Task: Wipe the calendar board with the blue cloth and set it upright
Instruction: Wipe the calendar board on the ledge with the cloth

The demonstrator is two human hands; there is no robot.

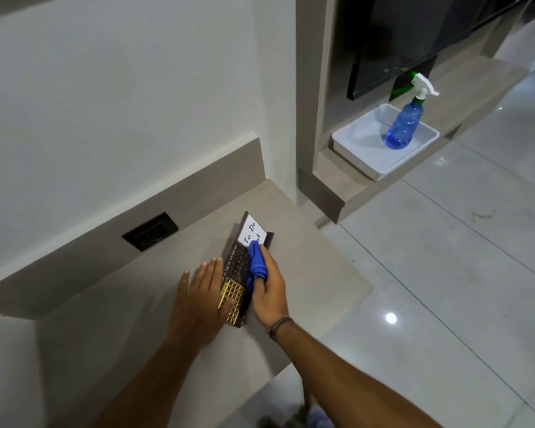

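The calendar board (237, 267) lies flat on the beige counter (306, 273). It is dark brown with a white "To Do" panel at its far end and a gold grid at its near end. My left hand (203, 299) rests flat, fingers spread, on the counter and the board's left near edge, the thumb on the gold grid. My right hand (267, 288) is closed around the bunched blue cloth (256, 263), which presses on the middle of the board and covers part of the white panel's lower edge.
A black wall socket (150, 231) sits in the backsplash behind the board. Farther right, on a lower ledge, a white tray (352, 148) holds a blue spray bottle (403, 125) under a dark screen (393, 44). Glossy tiled floor (445, 273) lies right of the counter's edge.
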